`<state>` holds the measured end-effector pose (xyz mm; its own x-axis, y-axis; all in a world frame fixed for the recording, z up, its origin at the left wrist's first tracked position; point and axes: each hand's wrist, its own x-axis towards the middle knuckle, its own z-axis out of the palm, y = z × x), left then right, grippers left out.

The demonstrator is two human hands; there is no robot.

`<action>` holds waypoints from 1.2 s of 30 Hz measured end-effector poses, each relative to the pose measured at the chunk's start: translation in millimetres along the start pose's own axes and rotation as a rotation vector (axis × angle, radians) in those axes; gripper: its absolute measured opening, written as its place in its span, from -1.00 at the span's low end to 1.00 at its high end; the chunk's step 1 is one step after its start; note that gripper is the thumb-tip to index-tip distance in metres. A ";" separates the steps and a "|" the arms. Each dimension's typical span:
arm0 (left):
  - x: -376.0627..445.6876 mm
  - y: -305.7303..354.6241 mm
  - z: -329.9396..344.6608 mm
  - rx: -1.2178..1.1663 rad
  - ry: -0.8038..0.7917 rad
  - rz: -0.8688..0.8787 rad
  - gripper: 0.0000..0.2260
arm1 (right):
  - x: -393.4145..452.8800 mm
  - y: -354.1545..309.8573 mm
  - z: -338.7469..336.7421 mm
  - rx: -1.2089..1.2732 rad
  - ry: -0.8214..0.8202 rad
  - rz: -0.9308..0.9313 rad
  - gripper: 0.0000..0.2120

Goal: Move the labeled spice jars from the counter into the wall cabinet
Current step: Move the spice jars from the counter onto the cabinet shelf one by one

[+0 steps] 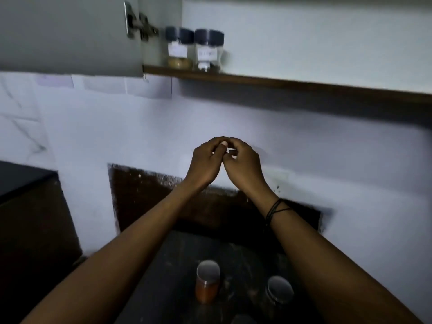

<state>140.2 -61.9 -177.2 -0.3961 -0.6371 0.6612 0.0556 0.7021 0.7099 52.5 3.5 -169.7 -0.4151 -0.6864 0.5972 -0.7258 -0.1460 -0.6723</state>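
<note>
Two labeled spice jars stand side by side at the left end of the wall cabinet shelf [268, 81]: one with tan powder [178, 49] and one with dark contents [208, 50], both with dark lids. On the dark counter [173, 288] below stand a jar of orange-red spice [207, 282] and a jar with dark contents [279, 293]. My left hand [205, 163] and my right hand [243, 163] are raised in front of the wall, fingertips touching each other, fingers curled, holding nothing. Both are well above the counter jars and below the shelf.
The open cabinet door [70, 36] with its metal hinge [138, 23] hangs at the upper left. The shelf runs on to the right. A dark raised surface [21, 178] sits at the left. A third lid edge [243, 319] shows at the bottom.
</note>
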 end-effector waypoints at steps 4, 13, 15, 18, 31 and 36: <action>-49.8 -35.4 15.6 0.037 -0.090 -0.083 -0.75 | -51.0 38.5 21.6 -0.027 -0.039 0.139 -0.67; -173.3 -131.4 40.1 0.175 -0.337 -0.271 -0.75 | -173.1 108.2 81.2 -0.090 -0.214 0.381 -0.67; -196.5 -151.2 45.0 0.214 -0.409 -0.341 -0.76 | -197.0 122.7 92.3 -0.123 -0.281 0.462 -0.66; -220.0 -180.3 51.4 0.296 -0.506 -0.393 -0.77 | -219.9 142.4 109.8 -0.122 -0.386 0.566 -0.65; -256.2 -251.8 69.2 0.213 -0.504 -0.657 -0.67 | -263.8 198.8 152.8 -0.303 -0.496 0.584 -0.39; -261.5 -260.7 73.4 -0.028 -0.415 -0.843 -0.68 | -265.6 208.3 165.8 -0.272 -0.412 0.640 -0.39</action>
<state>162.0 -55.0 -553.0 -0.6105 -0.7638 -0.2093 -0.3790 0.0497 0.9241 102.5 37.3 -540.9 -0.5983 -0.7934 -0.1122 -0.5463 0.5063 -0.6672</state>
